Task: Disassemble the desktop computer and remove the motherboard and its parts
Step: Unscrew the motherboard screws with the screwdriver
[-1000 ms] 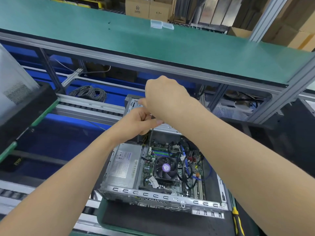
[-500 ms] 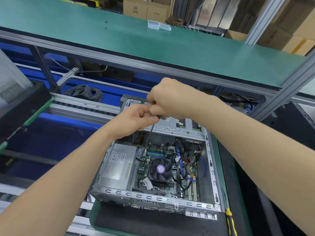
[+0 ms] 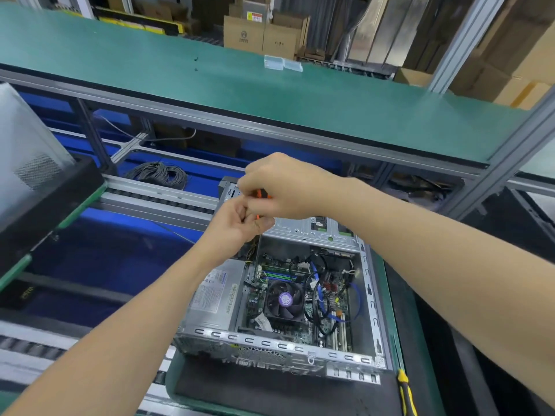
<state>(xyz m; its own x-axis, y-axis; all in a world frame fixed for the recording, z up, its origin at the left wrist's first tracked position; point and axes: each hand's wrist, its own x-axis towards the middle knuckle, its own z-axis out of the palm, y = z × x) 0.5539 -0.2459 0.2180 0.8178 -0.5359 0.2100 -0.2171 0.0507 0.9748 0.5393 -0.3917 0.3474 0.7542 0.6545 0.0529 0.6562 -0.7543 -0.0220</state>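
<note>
Bare metal case (image 3: pixel 368 283), matt green shelf (image 3: pixel 210 85)

L hand (image 3: pixel 235 228), R hand (image 3: pixel 282 187) touching, fingers curled

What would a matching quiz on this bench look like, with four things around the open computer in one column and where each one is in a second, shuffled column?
Things
1. screwdriver
2. CPU fan
3. power supply
4. yellow-handled tool

Places
A. in the left part of the case
B. on the mat, by the case's near right corner
C. held by the left hand and right hand
D. on the motherboard, mid-case

Pairs: 1-C, 2-D, 3-A, 4-B
</note>
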